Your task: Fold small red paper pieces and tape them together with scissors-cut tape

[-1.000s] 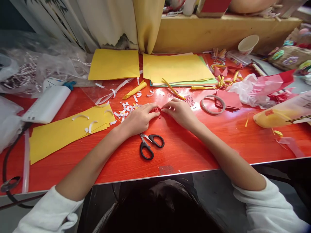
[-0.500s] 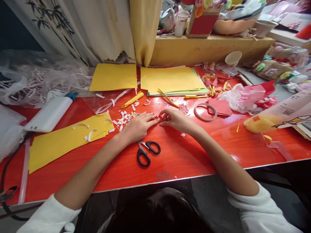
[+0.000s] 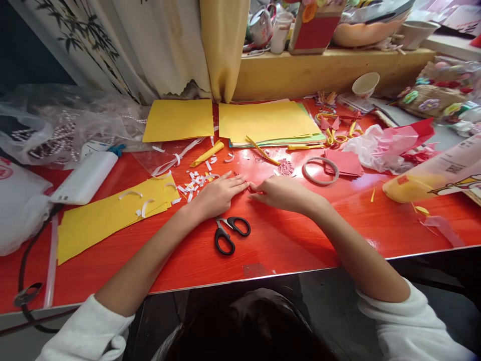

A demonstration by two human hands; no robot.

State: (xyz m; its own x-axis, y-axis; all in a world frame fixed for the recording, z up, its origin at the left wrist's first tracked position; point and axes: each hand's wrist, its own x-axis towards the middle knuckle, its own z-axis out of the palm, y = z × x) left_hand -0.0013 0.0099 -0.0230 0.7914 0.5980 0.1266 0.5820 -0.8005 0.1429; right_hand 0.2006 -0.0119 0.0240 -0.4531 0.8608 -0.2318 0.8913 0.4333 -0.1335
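My left hand (image 3: 220, 195) lies flat on the red table (image 3: 285, 245), its fingers stretched out over a small dark red paper piece (image 3: 236, 174) that is mostly hidden. Facing it, my right hand (image 3: 283, 193) has its thumb and fingertips drawn together at the left fingertips; what they grip, if anything, is too small to name. Black-handled scissors (image 3: 229, 233) lie just below my left hand, their blades partly under it. White paper scraps (image 3: 193, 184) are scattered left of the fingers. A tape roll (image 3: 320, 170) and red paper squares (image 3: 345, 163) lie to the right.
Yellow sheets (image 3: 180, 120) and a paper stack (image 3: 266, 123) lie at the back. Yellow strips (image 3: 112, 215) and a white device (image 3: 86, 175) are on the left. On the right are crumpled pink paper (image 3: 387, 143), a drink cup (image 3: 432, 173) and a paper cup (image 3: 366, 85).
The view has shifted slightly. My right hand has turned lower and flatter, with its fingertips still beside my left hand. My left hand remains flat in the same place.
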